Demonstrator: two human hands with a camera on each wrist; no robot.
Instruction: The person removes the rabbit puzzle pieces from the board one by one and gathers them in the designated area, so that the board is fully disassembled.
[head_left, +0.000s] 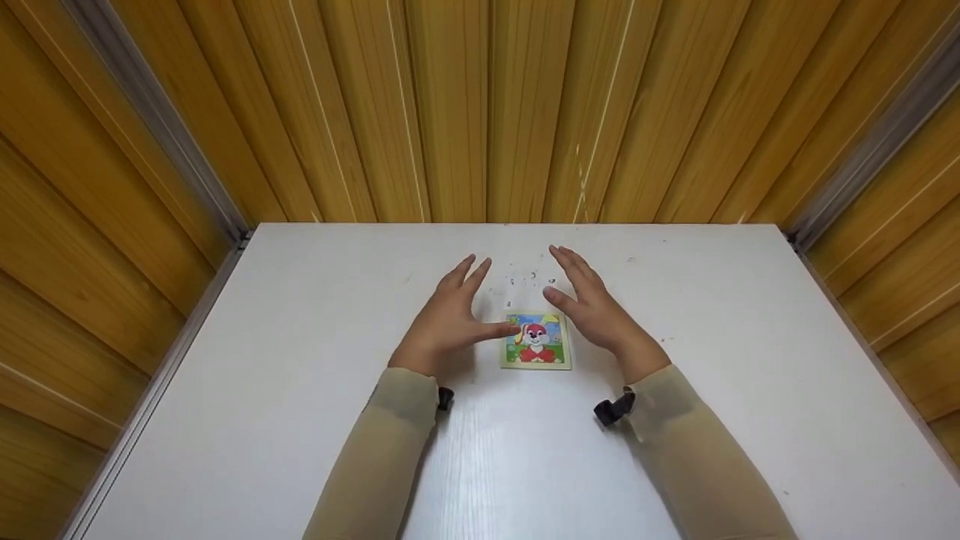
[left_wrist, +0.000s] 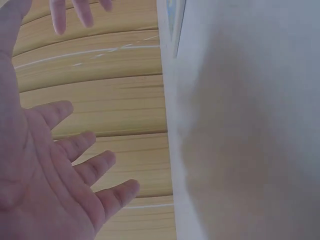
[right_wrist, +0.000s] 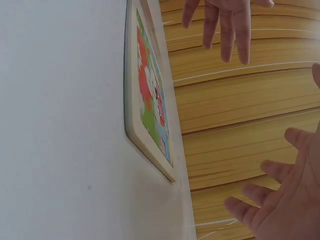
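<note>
A small square picture board [head_left: 535,352] with a red and white cartoon dog-like animal and a pale wooden border lies flat on the white table. To its left my left hand [head_left: 450,315] hovers with fingers spread, its thumb passing over the board's left edge in the head view. My right hand [head_left: 596,311] is raised at the board's upper right, fingers extended. Both palms face inward and hold nothing. In the right wrist view the board [right_wrist: 150,100] appears edge-on, apart from the right hand [right_wrist: 290,200]. Only a corner of it shows in the left wrist view.
The white table [head_left: 300,322] carries small dark marks [head_left: 533,275] beyond the board. Yellow wood-look panels [head_left: 487,112] rise behind and at both sides, with grey metal posts [head_left: 172,127] at the corners. Small black devices [head_left: 615,409] sit at the wrists.
</note>
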